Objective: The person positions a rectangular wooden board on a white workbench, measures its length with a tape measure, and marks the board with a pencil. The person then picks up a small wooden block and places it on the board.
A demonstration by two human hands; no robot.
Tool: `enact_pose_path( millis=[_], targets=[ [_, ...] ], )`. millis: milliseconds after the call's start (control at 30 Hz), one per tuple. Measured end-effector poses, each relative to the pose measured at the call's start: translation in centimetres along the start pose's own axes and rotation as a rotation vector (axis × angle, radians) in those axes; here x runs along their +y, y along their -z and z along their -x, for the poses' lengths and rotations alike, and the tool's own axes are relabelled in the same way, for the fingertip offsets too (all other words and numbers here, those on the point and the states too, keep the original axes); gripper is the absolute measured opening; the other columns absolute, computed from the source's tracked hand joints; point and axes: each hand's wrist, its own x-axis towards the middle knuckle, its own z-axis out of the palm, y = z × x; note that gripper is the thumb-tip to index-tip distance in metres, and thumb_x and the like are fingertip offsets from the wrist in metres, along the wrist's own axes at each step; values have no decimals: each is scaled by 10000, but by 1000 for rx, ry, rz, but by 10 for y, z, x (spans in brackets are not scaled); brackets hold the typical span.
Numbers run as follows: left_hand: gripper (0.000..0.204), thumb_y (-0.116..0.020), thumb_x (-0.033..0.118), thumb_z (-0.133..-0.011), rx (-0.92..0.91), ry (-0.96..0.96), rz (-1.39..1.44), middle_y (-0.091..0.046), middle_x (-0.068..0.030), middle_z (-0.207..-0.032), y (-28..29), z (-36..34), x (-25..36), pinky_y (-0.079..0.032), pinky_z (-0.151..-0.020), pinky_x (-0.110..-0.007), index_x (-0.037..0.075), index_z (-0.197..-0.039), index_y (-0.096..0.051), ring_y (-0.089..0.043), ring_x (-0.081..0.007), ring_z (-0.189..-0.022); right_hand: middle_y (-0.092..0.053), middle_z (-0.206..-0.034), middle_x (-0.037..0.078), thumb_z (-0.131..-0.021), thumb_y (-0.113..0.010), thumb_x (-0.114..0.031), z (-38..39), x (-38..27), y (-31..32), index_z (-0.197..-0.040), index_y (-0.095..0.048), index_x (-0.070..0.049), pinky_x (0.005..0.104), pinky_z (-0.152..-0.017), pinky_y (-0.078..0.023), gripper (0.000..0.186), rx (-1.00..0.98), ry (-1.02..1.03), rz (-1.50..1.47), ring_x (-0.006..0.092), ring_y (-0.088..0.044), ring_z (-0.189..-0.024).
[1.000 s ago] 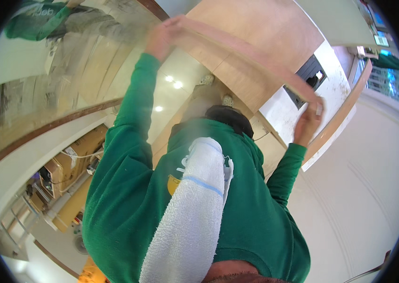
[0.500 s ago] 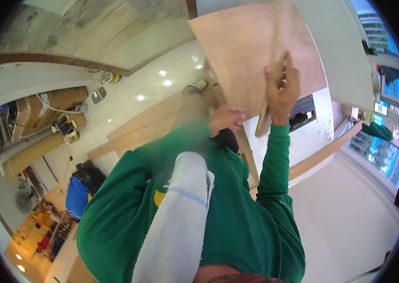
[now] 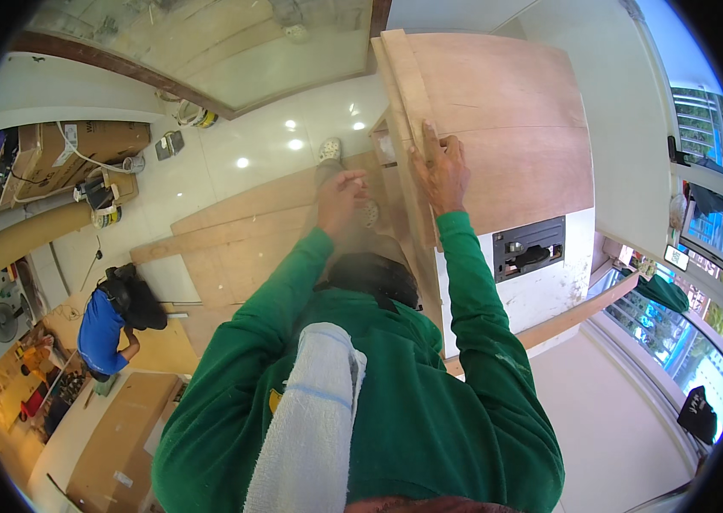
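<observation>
A long, narrow wooden strip (image 3: 410, 90) lies along the left edge of a reddish-brown plywood sheet (image 3: 515, 103). My right hand (image 3: 442, 179) is closed on the strip near its middle, thumb on the left side and index finger stretched along it. Over the gap left of the bench, my left hand (image 3: 342, 201) hangs in the air, slightly blurred. Its fingers are loosely apart and hold nothing. The sheet covers the far part of a white-sided bench, and a dark metal plate (image 3: 530, 248) is set into the white surface nearer me.
Long wooden boards (image 3: 241, 214) lie on the shiny tiled floor at left. A person in blue (image 3: 105, 333) bends over a work surface at far left. A glass panel (image 3: 293, 51) stands beyond, and a wooden rail (image 3: 549, 329) runs out to the right.
My right hand has brought the strip from the air over the sheet leftward and down onto the sheet's left edge. My left hand has moved left, away from the bench.
</observation>
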Motion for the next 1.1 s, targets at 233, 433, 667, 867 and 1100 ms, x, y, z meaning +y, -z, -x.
enact_pose_path(
  millis=[233, 433, 667, 867, 1100],
  targets=[
    [310, -634, 111, -1122, 4, -69, 35, -775, -64, -1158, 8, -18, 10, -638, -822, -332, 19, -1402, -727, -749, -163, -987, -596, -1053, 120, -948, -853, -303, 4, 0, -17, -1544, -698, -188, 486, -789, -595, 627, 11, 14, -6, 336, -647, -1025],
    [310, -663, 147, -1093, 38, -246, 14, -767, -96, -1144, 4, -69, 68, -646, -832, -343, 15, -1361, -746, -752, -193, -977, -584, -1047, 95, -970, -861, -319, 6, 1, -18, -1565, -697, -227, 447, -770, -586, 624, 20, 30, -15, 291, -647, -976],
    [444, -728, 224, -1049, 183, -614, -520, -789, -91, -1231, -28, -201, 176, -639, -857, -351, 15, -1441, -734, -758, -188, -1053, -590, -1094, 114, -974, -854, -319, 6, -6, -11, -1570, -678, -186, 460, -808, -591, 635, -5, 5, -34, 312, -646, -1020],
    [454, -790, 307, -1014, 15, -644, -875, -817, -98, -1177, -51, -306, 215, -632, -905, -369, 39, -1381, -780, -775, -190, -1059, -600, -1116, 136, -961, -845, -259, 6, -11, -6, -1538, -685, -131, 470, -857, -591, 612, -22, -34, -79, 338, -642, -1081],
    [333, -801, 290, -1016, -147, -589, -923, -833, -71, -998, -40, -359, 217, -616, -866, -342, 17, -1196, -863, -777, -162, -931, -606, -1101, 133, -968, -838, -280, 7, -7, -11, -1538, -687, -140, 467, -861, -597, 606, 28, -16, -79, 336, -646, -1068]
  ],
)
